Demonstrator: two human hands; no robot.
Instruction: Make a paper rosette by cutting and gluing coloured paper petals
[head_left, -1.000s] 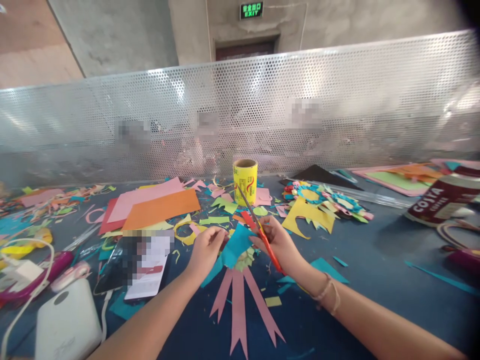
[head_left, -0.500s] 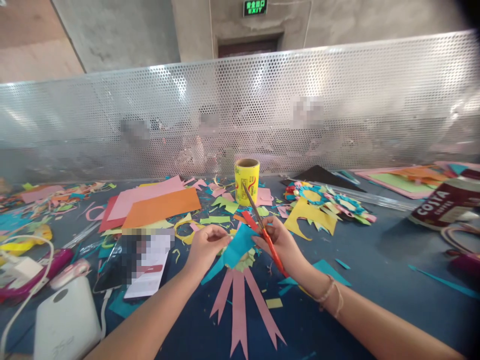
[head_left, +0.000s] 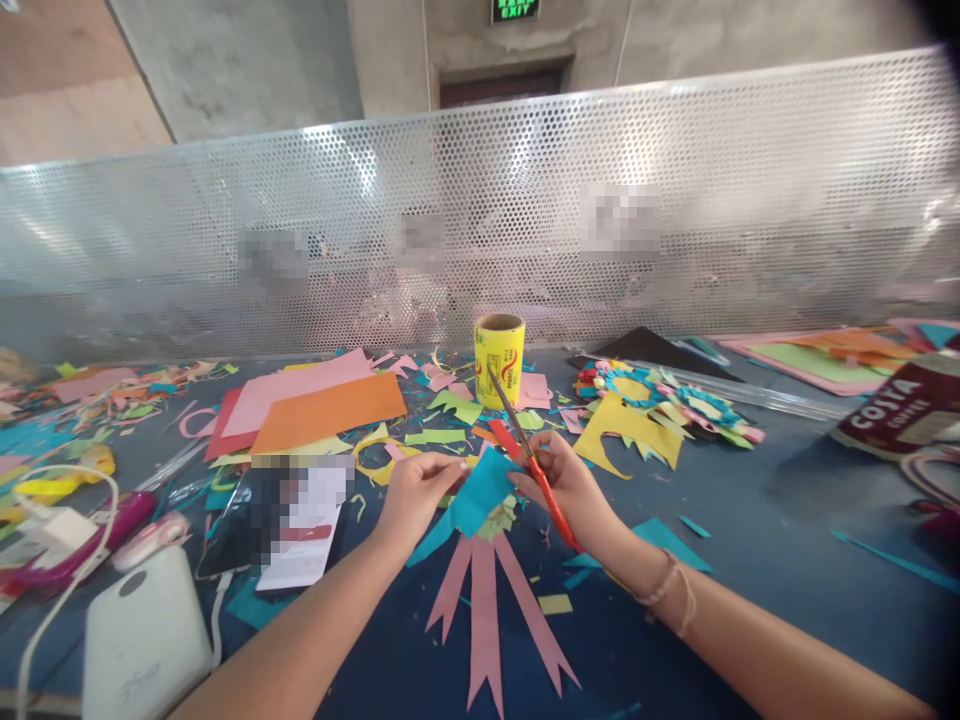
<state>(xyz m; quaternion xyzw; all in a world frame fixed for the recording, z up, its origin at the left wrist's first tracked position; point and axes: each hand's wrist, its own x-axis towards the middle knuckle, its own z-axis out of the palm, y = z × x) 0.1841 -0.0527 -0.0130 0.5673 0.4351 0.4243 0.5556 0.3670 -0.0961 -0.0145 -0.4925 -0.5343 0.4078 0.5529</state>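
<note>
Between my hands is a piece of blue paper (head_left: pixel 484 492), its upper left edge pinched by my left hand (head_left: pixel 415 497). My right hand (head_left: pixel 568 488) is wrapped around red-handled scissors (head_left: pixel 550 497), whose blades point up and away from me. The right fingertips also come close to the blue paper's right edge; whether they grip it I cannot tell. Partly hidden beneath the paper lies a pale green paper rosette (head_left: pixel 501 520) with notched pink paper strips (head_left: pixel 486 625) fanning toward me.
A yellow tape roll (head_left: pixel 500 362) stands behind my hands, amid paper scraps. Pink and orange sheets (head_left: pixel 330 412) and a phone (head_left: pixel 238 525) lie left, near a white power bank (head_left: pixel 146 640). Finished-looking rosettes (head_left: pixel 628 388) and a Costa cup (head_left: pixel 904 405) are right. A perforated metal screen (head_left: pixel 487 230) spans the back.
The whole view has shifted slightly, so things sit a little further right. Both hands, the scissors and the blue paper keep nearly the same pose.
</note>
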